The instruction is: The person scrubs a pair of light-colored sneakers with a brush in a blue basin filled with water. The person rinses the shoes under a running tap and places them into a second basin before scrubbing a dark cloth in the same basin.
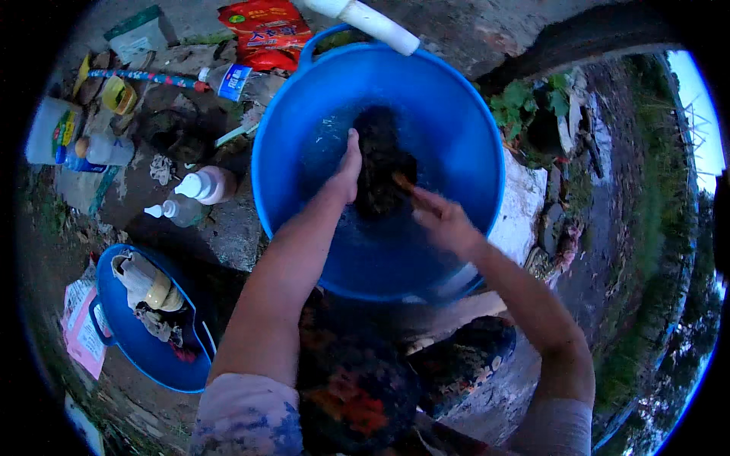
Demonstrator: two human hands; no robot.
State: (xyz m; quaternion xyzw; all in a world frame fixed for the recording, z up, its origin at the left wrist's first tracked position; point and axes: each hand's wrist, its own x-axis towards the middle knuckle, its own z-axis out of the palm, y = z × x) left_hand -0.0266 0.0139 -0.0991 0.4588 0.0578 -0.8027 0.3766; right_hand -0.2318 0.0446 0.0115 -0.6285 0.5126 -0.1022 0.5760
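Note:
A large round blue tub (449, 251) is in front of me, with a dark, wet, shaggy-looking item (380, 144) in its middle. Whether that item is cloth or footwear, I cannot tell. My left hand (350, 169) grips its left edge, the thumb showing and the other fingers mostly hidden. From the right, my right hand (445, 224) is closed round a brush (403, 181), of which only an orange-brown end shows, touching the dark item. Motion blurs the right hand slightly.
At lower left stands a smaller blue basin (128, 346) holding pale and dark cloths. Pump bottles (207, 185), a clear bottle (110, 150) and a red packet (266, 34) lie left and beyond. A white pipe (376, 26) overhangs the tub's far rim. Plants (513, 110) grow at right.

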